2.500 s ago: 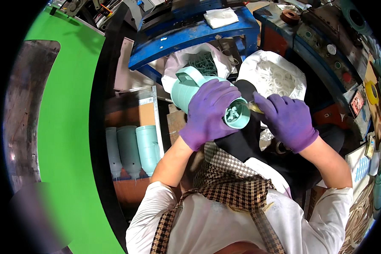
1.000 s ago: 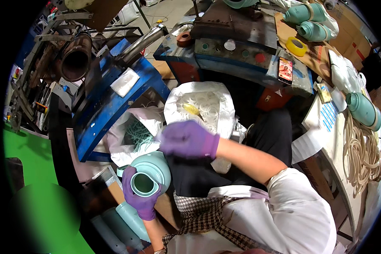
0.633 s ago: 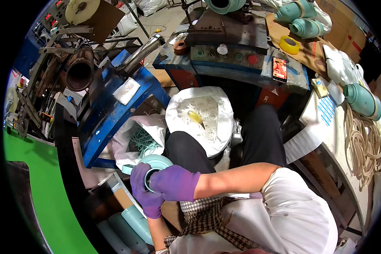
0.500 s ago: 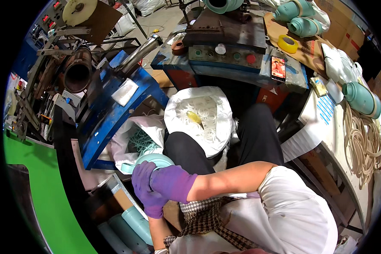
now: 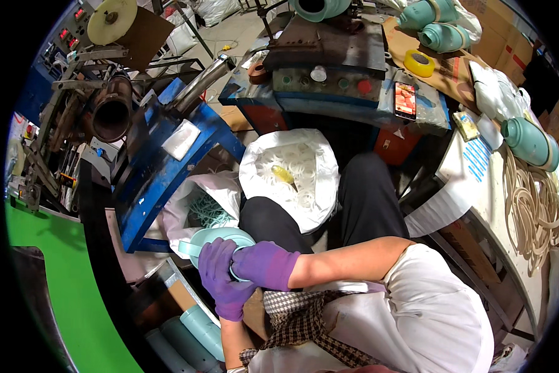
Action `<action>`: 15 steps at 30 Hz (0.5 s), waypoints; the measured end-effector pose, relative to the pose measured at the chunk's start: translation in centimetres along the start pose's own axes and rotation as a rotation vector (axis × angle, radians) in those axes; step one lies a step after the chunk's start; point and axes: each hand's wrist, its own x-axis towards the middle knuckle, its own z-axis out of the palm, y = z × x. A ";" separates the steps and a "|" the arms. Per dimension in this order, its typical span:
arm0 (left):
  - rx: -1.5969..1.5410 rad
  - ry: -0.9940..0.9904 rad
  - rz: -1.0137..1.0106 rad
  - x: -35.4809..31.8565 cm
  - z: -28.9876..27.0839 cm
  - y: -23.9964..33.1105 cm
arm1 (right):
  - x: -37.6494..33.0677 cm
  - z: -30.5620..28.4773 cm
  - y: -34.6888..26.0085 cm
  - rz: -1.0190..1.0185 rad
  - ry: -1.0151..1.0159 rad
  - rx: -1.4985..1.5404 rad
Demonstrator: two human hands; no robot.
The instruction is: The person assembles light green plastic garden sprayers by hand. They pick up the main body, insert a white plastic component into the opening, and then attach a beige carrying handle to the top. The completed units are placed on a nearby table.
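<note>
Both my hands wear purple gloves and meet at a mint-green, hollow round piece (image 5: 214,234) above my left thigh. A loop or flange of the same colour sticks out at its left side. My left hand (image 5: 222,276) wraps the near left part, fingers pointing away from me. Against the right part of its rim, my right hand (image 5: 259,263) has its fingers curled in. The fingers hide much of the piece, and whether a small tool sits in my right hand cannot be seen. Just beyond lies a white bag (image 5: 175,202) holding thin mint-green strips (image 5: 209,210).
A white sack (image 5: 324,155) of whitish rings stands before my knees. Mint-green tubes (image 5: 200,329) lie in a box at lower left. A blue metal stand (image 5: 167,180) rises at left; a machine with buttons (image 5: 329,87) stands ahead. Beige bands (image 5: 528,214) lie on the right table.
My right hand has shifted a little to the right, off the back of my left hand, so more of the left fingers shows. The mint-green piece stays in nearly the same place.
</note>
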 end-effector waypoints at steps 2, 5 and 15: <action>0.020 -0.017 0.041 0.2 0.1 0.1 | -0.5 0.4 0.2 0.000 0.046 -0.031; -0.008 -0.009 0.045 0.4 0.0 0.4 | -0.6 0.1 0.1 0.012 0.000 -0.043; 0.094 -0.037 0.023 1.2 1.2 1.1 | -1.7 -0.8 0.7 0.061 0.000 0.234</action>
